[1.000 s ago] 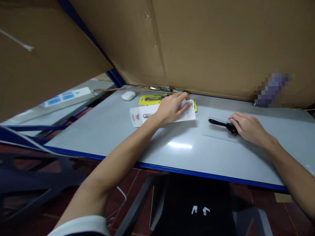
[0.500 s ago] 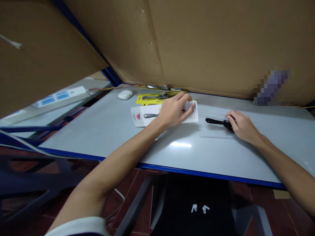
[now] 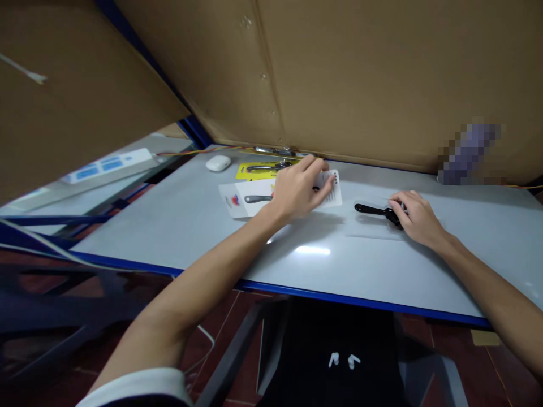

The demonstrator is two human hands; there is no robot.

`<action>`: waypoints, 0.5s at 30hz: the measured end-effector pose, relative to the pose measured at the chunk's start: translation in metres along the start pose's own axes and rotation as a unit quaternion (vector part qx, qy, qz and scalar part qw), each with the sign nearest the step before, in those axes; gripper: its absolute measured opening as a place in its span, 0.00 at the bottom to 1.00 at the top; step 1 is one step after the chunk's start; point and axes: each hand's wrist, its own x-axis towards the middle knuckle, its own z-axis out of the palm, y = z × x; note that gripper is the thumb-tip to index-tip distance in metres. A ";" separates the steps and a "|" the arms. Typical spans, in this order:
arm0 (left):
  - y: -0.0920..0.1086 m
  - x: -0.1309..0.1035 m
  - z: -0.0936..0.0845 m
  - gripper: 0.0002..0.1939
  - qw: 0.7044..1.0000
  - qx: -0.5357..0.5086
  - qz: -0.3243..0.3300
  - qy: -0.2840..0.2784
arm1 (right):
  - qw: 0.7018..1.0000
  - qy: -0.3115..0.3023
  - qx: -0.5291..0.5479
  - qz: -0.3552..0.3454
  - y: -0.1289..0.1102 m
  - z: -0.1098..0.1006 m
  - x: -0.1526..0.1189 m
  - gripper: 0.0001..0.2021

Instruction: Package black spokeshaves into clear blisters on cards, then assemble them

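Observation:
My left hand point(image 3: 300, 186) is over a white printed card point(image 3: 335, 189) that carries a grey-handled tool point(image 3: 258, 199); its fingers are curved around the card's right part. Behind the card, yellow cards point(image 3: 248, 170) with another tool lie on the table. On the right, my right hand point(image 3: 413, 215) has its thumb and fingers on the head of a black-handled tool point(image 3: 371, 210), which lies in clear plastic packaging. The fingers cover part of that tool's head.
A white rounded case point(image 3: 218, 163) rests at the table's back left. A power strip point(image 3: 108, 165) sits on a side surface at far left. Brown board point(image 3: 360, 85) rises behind the table point(image 3: 169, 226). A pixelated purple object point(image 3: 469, 152) stands at back right.
The white card has shifted slightly left and tilted a little under my left hand. My right hand and the black tool have hardly moved.

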 end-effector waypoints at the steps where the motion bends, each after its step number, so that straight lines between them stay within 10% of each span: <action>1: -0.001 0.001 -0.001 0.18 1.000 -0.002 -0.002 0.010 | 1.000 0.002 0.001 -0.001 0.000 0.001 0.000 0.12; 15: 0.024 -0.001 0.004 0.24 0.967 0.019 -0.004 -0.252 | 1.000 0.009 -0.025 -0.016 -0.003 0.005 -0.001 0.13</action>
